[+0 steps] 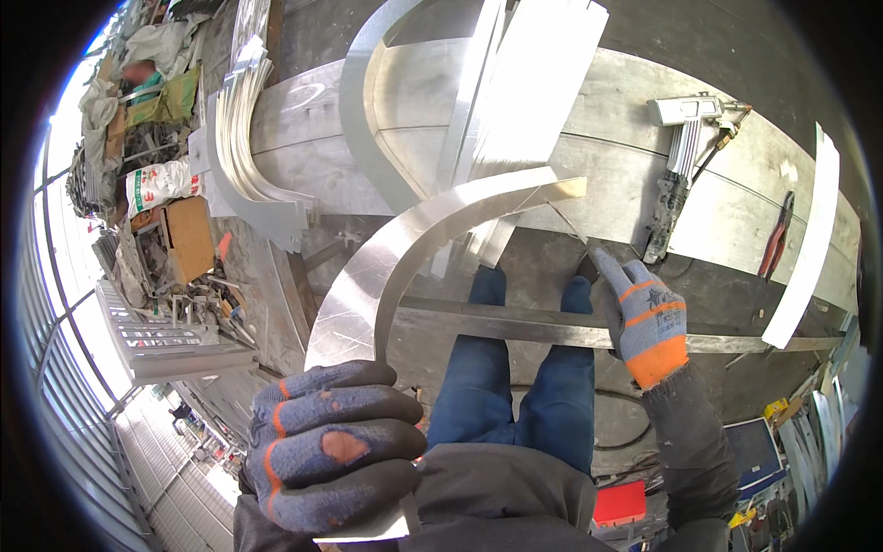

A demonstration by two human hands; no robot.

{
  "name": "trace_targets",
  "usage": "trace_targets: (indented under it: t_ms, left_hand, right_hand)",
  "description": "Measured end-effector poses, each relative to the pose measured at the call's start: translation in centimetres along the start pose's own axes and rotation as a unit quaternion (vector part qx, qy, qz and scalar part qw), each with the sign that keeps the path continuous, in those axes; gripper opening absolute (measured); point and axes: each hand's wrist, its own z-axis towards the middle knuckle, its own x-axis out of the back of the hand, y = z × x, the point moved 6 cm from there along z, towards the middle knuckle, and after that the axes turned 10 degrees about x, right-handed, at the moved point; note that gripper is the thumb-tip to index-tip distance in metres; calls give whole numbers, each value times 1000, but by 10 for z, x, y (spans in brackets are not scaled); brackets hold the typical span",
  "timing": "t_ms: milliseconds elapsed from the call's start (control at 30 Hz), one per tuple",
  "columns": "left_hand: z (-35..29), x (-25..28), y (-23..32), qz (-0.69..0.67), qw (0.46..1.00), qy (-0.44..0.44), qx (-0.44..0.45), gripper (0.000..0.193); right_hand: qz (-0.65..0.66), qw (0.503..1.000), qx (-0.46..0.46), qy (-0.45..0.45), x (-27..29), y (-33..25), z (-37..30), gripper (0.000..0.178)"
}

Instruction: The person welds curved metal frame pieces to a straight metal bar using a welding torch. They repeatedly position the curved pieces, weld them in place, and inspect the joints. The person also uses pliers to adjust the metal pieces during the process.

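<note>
My left hand [340, 442], in a grey and orange work glove with a hole on one finger, is closed round a curved shiny metal strip [354, 299]. The strip arcs from my body up and right, its far end above the bench's near edge. In my right hand [647, 317], gloved the same way, a thin metal rod [567, 224] is pinched; its tip meets or lies just under the strip's far end. I cannot tell exactly what kind of rod it is.
On the metal-topped bench [607, 198] lie curved strips [241, 138], long flat strips [543, 74], a torch-like hand tool [676, 156] and red-handled pliers [777, 239]. A white strip [809, 239] crosses its right end. A steel bar [552, 331] runs before my legs. Scrap and sacks [161, 184] lie left.
</note>
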Motion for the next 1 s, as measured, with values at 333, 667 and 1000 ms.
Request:
trace_targets:
  t_ms: [333, 667, 1000]
  left_hand:
    - [17, -2, 13, -7, 999, -18, -29, 28]
    - [25, 3, 13, -26, 999, -26, -19, 35]
    - [28, -4, 17, -59, 991, 91, 83, 18]
  right_hand:
    - [-224, 945, 131, -201, 62, -22, 53, 27]
    - [-189, 893, 145, -383, 95, -4, 119, 48]
    - [-272, 877, 156, -364, 78, -13, 85, 31]
